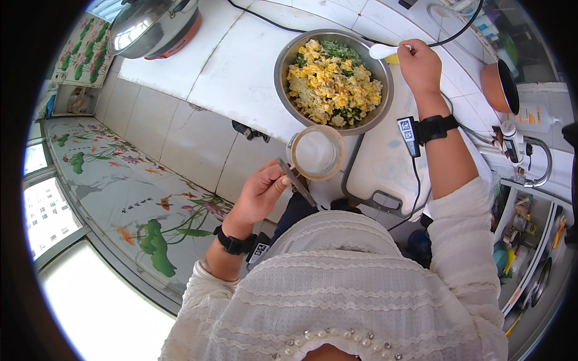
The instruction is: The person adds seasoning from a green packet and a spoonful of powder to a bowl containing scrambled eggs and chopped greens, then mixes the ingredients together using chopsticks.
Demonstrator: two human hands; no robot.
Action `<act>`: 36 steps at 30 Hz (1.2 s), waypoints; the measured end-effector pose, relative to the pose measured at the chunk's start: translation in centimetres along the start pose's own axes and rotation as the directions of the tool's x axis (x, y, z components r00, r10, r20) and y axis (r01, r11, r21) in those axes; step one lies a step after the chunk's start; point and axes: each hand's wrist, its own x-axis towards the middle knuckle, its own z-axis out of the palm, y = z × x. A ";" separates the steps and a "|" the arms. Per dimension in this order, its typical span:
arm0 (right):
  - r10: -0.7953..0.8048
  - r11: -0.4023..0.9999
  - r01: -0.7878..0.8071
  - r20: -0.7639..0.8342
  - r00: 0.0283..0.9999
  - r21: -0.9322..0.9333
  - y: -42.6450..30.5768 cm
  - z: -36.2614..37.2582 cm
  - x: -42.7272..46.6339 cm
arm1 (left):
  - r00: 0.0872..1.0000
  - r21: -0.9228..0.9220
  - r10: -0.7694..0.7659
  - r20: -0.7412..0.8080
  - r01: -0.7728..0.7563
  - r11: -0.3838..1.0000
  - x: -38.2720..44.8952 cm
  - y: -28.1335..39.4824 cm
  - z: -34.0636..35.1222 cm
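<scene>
My left hand (259, 194) grips a clear jar (341, 155) with a tan rim by its side, near its raised lid (298, 182). White granular contents (314, 153) show inside the jar. In my right hand (422, 67) is a small white plastic spoon (381, 51), its bowl above the right rim of a stainless steel mixing bowl (387, 99). Whether the spoon carries anything, I cannot tell. Crumbled scrambled egg (329, 85) covers most of the mixing bowl's contents, with chopped greens (341, 52) at the back. The jar is just in front of the mixing bowl.
A white cutting board (384, 162) with a grey edge lies on the right, partly beneath the mixing bowl. An electric pot (149, 31) with a lid stands at the far left. Along the right are a copper-coloured pan (494, 88) and a faucet (512, 144). A black cable (275, 23) runs behind.
</scene>
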 end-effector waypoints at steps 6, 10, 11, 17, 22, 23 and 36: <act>0.034 0.999 -0.034 0.002 0.999 -0.007 0.6 -1.9 -2.4 | 0.999 -0.035 -0.039 -0.022 0.038 0.999 1.2 1.2 1.5; 0.288 0.767 -0.296 0.107 0.952 0.569 0.3 -6.5 -5.6 | 0.999 -0.001 0.002 0.032 -0.002 1.000 2.9 1.1 2.2; 0.298 0.664 -0.324 0.158 0.941 0.674 -0.1 -7.8 -6.8 | 0.999 -0.016 -0.021 0.026 0.021 1.000 3.3 1.0 2.5; 0.221 0.582 -0.403 0.339 0.914 0.706 -4.4 -12.3 -14.7 | 0.996 -0.021 -0.041 0.073 0.043 0.999 5.3 0.4 3.7; -0.326 0.910 0.263 0.159 0.932 0.319 -6.2 -10.9 -17.4 | 0.993 0.071 0.018 0.116 -0.027 0.997 6.3 0.5 5.1; -0.352 0.908 0.297 0.153 0.923 0.295 -6.3 -10.5 -17.5 | 0.993 0.087 0.029 0.118 -0.040 0.995 6.4 0.6 5.4; 0.249 0.787 -0.397 0.346 0.905 0.473 -4.1 -9.0 -17.4 | 0.989 0.087 0.087 0.117 -0.097 0.991 6.7 0.5 5.7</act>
